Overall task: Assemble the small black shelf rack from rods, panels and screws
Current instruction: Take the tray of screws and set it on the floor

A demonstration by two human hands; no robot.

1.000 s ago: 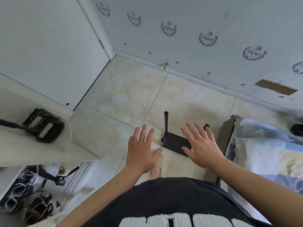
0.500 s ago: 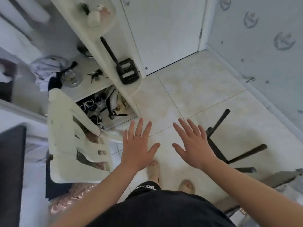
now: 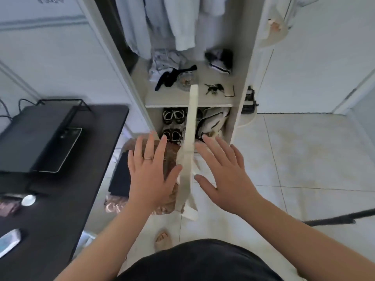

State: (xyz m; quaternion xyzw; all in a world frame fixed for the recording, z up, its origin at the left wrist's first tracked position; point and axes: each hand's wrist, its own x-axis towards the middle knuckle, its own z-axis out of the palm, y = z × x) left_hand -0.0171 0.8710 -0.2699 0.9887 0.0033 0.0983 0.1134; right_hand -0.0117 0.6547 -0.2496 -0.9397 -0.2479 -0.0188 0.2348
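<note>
Black rod [image 3: 332, 219] lies on the tiled floor [image 3: 304, 159] at far right, while the left hand [image 3: 150, 173] and right hand [image 3: 225, 179] hover spread flat, empty, flanking a cream chair back [image 3: 187, 155].

Desk [image 3: 60, 199] left of wardrobe [image 3: 188, 100]

A home bedroom: a closet [image 3: 241, 82] with hanging clothes [image 3: 162, 23] and shoes [image 3: 173, 116], past both hands, tiled floor [image 3: 304, 159]
</note>
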